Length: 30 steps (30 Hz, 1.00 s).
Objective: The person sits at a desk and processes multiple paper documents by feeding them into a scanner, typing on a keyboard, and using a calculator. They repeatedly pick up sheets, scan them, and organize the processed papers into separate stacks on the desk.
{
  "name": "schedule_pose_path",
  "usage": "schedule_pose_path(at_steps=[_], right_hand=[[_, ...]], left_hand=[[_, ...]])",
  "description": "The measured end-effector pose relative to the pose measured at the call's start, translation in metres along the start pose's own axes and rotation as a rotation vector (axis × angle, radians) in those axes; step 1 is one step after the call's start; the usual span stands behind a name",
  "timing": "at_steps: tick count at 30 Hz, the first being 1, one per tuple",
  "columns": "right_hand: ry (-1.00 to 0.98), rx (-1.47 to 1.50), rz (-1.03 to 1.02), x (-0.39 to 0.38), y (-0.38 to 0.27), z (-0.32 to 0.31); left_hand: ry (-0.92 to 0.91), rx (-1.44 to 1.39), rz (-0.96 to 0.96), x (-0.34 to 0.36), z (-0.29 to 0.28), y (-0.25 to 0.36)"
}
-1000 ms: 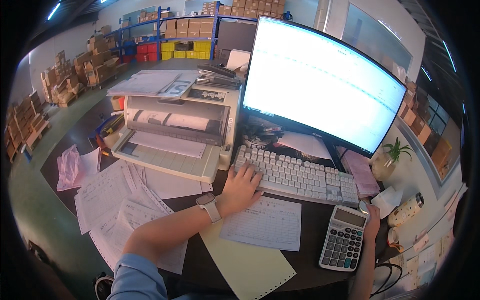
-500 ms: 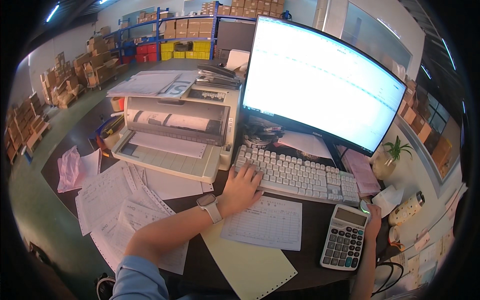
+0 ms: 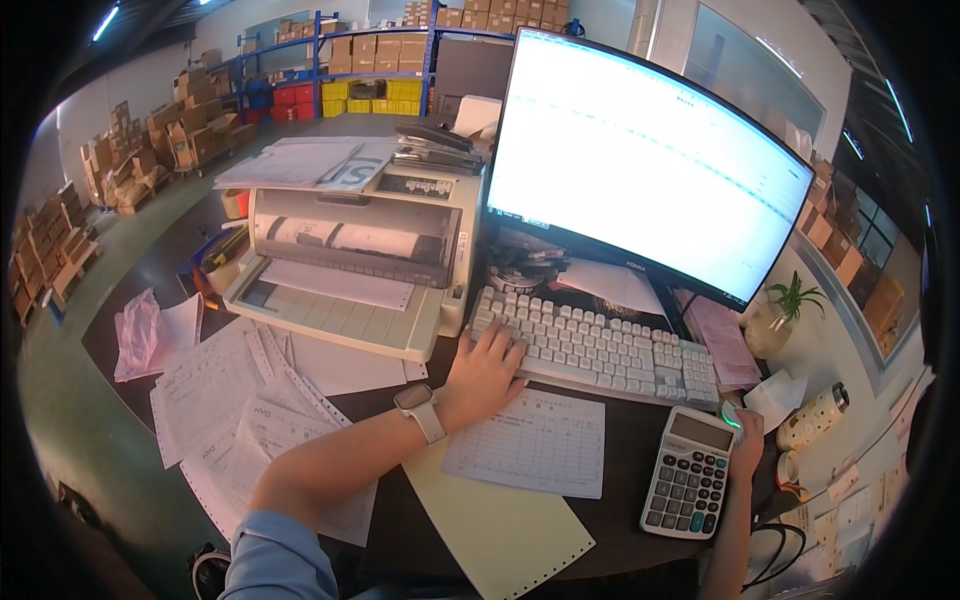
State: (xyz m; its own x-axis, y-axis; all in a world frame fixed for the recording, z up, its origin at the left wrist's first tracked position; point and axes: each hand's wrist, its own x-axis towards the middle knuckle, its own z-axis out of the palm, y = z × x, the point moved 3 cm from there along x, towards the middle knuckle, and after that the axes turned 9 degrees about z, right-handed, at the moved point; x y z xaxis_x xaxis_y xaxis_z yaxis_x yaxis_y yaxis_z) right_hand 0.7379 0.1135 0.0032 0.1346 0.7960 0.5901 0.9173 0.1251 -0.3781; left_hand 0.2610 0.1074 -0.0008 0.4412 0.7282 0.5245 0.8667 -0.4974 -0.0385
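My left hand (image 3: 484,380), with a watch on its wrist, lies palm down with its fingers stretched over the left end of a white keyboard (image 3: 590,345). Below that hand is a printed form (image 3: 525,450), which partly covers a yellow sheet (image 3: 500,530) with punched edges. At the right, my right hand (image 3: 746,447) is curled over a computer mouse (image 3: 731,414); a green-lit edge shows, and the hand hides most of it. Beside it a calculator (image 3: 688,475) with a grey display lies on the desk. A large monitor (image 3: 650,160) glows behind the keyboard.
Left of the keyboard stands a dot-matrix printer (image 3: 350,260) with papers on top. Loose forms (image 3: 230,400) and pink plastic (image 3: 143,335) cover the desk's left. A potted plant (image 3: 770,325) and a patterned cup (image 3: 812,415) stand far right. Shelves with boxes (image 3: 375,55) line the back.
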Motion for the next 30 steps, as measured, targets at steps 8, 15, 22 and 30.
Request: schedule_pose_path(at_steps=[8,15,22,30], right_hand=[[-0.012,0.007,-0.007,0.000,-0.003,0.001],[0.064,0.184,-0.005,-0.003,0.071,-0.011],[-0.051,0.236,-0.153,0.031,-0.107,0.020],[-0.198,0.183,-0.504,0.042,-0.246,0.102]], left_hand=[[-0.001,-0.002,-0.007,-0.002,0.001,-0.002],[-0.027,-0.103,-0.094,0.008,0.004,0.000],[-0.049,-0.004,-0.102,0.013,-0.001,-0.006],[0.021,-0.086,-0.097,0.011,0.008,-0.012]])
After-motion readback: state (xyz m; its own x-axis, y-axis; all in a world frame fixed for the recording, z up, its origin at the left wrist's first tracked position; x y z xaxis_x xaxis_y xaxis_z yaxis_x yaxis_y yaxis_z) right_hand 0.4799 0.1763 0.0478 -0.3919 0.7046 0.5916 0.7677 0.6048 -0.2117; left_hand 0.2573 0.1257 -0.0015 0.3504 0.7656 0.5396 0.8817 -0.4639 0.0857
